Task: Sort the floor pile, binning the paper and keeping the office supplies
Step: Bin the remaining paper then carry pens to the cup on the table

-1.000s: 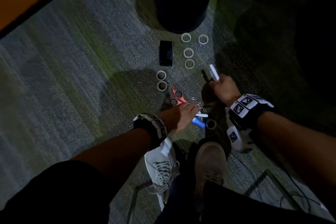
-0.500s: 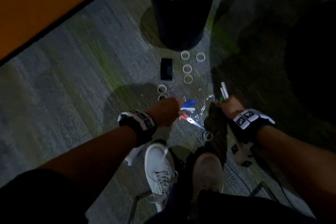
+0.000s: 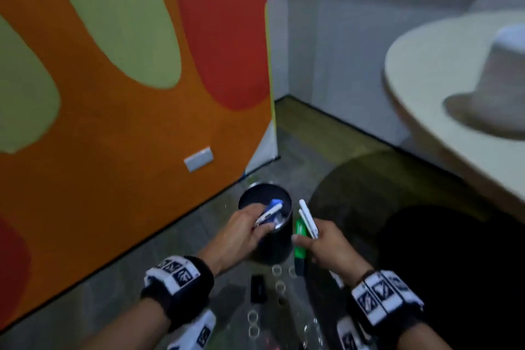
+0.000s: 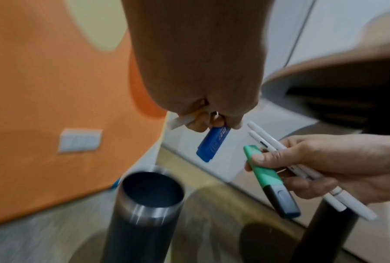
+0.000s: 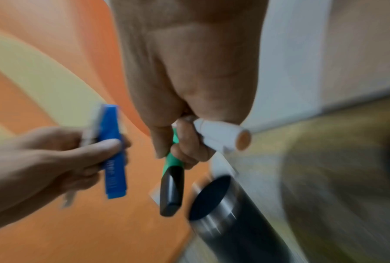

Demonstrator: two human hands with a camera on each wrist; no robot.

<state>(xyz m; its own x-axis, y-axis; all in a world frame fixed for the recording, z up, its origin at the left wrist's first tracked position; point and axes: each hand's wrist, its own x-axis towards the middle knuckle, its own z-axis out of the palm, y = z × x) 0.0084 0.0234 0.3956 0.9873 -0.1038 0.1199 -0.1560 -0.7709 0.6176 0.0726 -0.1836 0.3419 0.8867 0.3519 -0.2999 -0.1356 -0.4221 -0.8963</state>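
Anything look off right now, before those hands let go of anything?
Yes: the left hand holds the blue highlighter and other supplies directly above the open bin. That bin is for paper; supplies should be kept.

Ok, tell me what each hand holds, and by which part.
Left hand grips a blue marker by its upper end, plus something white. Right hand grips a green highlighter and white pens mid-barrel.

White lettering is running lengthwise along the blue highlighter that the left hand is gripping; only the fragment "iner" is reading with any certainty. The black-and-white square markers on the wristbands are showing patterns, not readable text.
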